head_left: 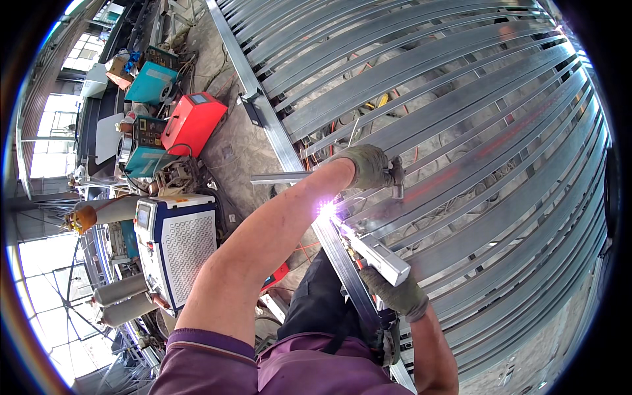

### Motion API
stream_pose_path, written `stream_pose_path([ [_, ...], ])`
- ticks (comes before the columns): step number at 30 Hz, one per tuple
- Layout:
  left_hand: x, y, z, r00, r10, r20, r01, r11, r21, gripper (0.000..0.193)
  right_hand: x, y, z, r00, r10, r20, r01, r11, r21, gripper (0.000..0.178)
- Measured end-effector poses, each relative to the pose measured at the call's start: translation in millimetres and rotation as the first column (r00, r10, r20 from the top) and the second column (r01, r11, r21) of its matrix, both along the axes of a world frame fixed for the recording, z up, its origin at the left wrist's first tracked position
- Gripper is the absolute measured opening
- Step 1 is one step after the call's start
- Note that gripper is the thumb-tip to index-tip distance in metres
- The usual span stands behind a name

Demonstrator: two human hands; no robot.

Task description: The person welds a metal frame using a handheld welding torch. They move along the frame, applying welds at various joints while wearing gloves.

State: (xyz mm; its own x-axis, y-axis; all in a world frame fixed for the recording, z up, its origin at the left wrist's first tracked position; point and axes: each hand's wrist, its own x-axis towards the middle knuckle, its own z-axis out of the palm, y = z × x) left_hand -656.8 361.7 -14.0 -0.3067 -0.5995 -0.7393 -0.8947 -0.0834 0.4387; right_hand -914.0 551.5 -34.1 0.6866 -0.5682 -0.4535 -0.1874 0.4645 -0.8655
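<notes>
My right hand (398,294), in a grey-green work glove, is closed round a silver, box-shaped welding gun (383,258). The gun's narrow tip points up and left to a bright violet-white arc (328,209) on the long metal side rail (339,247). Beyond the arc, my left hand (368,166), gloved alike, is closed on what looks like a hammer (397,178); its metal head shows beside the fingers, while the handle is mostly hidden. My left forearm crosses over the rail and over a short square tube (280,178) sticking out to the left.
Many long metal slats (461,164) form a wide grate to the right, with cables beneath. On the left stand a white-and-blue machine (178,243), a red box (194,123), teal welding units (153,79) and gas cylinders (122,299). Cables lie on the concrete floor.
</notes>
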Motion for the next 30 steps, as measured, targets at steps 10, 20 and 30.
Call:
stream_pose_path([
  [10, 21, 14, -74, 0.865, 0.361, -0.348, -0.373, 0.927, 0.035, 0.025, 1, 3, 6, 0.998, 0.004, 0.056, 0.0, 0.998, -0.071, 0.036],
  [20, 1, 2, -13, 0.991, 0.117, -0.069, -0.121, 0.991, -0.049, 0.042, -7, 2, 7, 0.999, 0.007, -0.043, -0.008, 1.0, -0.015, 0.042],
  [30, 39, 8, -201, 0.786, 0.06, -0.616, -0.276, 0.925, -0.261, 0.04, -7, 5, 13, 1.0, -0.028, -0.011, 0.028, 0.999, -0.028, 0.042],
])
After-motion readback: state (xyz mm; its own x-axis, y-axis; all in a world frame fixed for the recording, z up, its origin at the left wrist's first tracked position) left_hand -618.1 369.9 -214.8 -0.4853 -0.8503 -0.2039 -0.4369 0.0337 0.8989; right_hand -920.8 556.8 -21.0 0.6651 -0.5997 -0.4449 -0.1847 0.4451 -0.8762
